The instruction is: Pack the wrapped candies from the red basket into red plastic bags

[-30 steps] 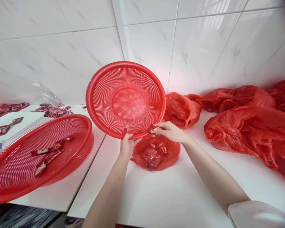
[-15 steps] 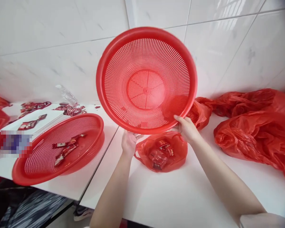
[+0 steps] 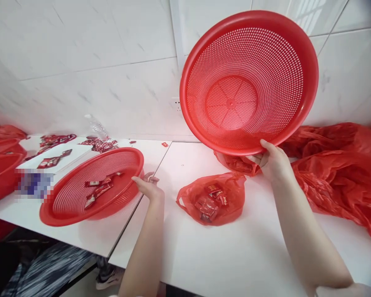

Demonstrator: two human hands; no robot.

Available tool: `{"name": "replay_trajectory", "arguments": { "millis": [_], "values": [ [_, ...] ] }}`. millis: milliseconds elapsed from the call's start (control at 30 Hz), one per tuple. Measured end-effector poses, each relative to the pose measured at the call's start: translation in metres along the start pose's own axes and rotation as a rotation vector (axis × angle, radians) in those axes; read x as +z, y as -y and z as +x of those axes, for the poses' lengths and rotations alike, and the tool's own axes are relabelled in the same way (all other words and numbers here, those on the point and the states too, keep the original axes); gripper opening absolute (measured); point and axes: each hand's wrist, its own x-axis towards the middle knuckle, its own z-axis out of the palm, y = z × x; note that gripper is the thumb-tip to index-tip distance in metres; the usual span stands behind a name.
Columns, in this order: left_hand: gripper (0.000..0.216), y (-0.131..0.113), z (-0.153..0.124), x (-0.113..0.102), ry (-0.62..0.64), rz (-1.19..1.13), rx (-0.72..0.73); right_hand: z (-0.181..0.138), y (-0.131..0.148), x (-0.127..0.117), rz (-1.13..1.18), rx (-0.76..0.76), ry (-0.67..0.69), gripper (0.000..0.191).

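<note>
My right hand (image 3: 273, 161) grips the lower rim of an empty red plastic colander (image 3: 231, 103), thumb inside and fingers beneath. The colander is held up and tilted, its inside facing me. At the right side of a second red colander (image 3: 132, 154), my left hand (image 3: 150, 187) has its thumb and fingers apart; I cannot tell whether it touches the wall. Several small red-wrapped packets (image 3: 99, 189) lie in that tilted colander. Between my arms, an open red plastic bag (image 3: 185, 189) stands on the white table (image 3: 210, 255) with red packets (image 3: 212, 202) inside.
Large crumpled red bags (image 3: 336, 173) lie on the right against the tiled wall (image 3: 111, 41). At the left are a clear bottle (image 3: 97, 127), loose red wrappers (image 3: 99, 144), a white box (image 3: 76, 159) and red tubs (image 3: 3, 169). A seam (image 3: 126, 227) runs between two tables.
The raised colander has moved right and up in my right hand. My left hand has let go of it and moved left, beside the other colander.
</note>
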Motion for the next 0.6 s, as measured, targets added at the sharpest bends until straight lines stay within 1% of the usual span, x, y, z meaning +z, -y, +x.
{"name": "replay_trajectory", "arguments": {
  "millis": [67,133,200,300,367,467,533,600],
  "values": [
    [0.046,0.002,-0.007,0.002,0.029,0.009,0.017,0.0,0.0,-0.001,0.008,0.001,0.008,0.016],
    [0.047,0.004,-0.015,0.003,0.088,0.006,0.043,0.0,0.0,0.0,0.011,0.027,0.017,0.015],
    [0.045,0.004,-0.022,0.004,0.151,0.004,0.104,-0.001,0.0,0.001,0.003,0.056,0.031,0.015],
    [0.04,0.004,-0.03,0.005,0.197,0.003,0.199,-0.005,0.0,0.004,-0.025,0.089,0.06,0.015],
    [0.039,0.005,-0.034,0.005,0.238,-0.001,0.218,-0.008,0.0,0.007,-0.042,0.108,0.084,0.015],
    [0.039,0.01,-0.041,0.006,0.358,0.005,0.174,-0.014,-0.001,0.01,-0.093,0.141,0.135,0.017],
    [0.038,0.013,-0.044,0.007,0.418,0.029,0.079,-0.019,-0.002,0.011,-0.145,0.18,0.187,0.019],
    [0.035,0.013,-0.046,0.008,0.45,0.076,-0.031,-0.025,-0.003,0.013,-0.194,0.231,0.266,0.021]
  ]
}}
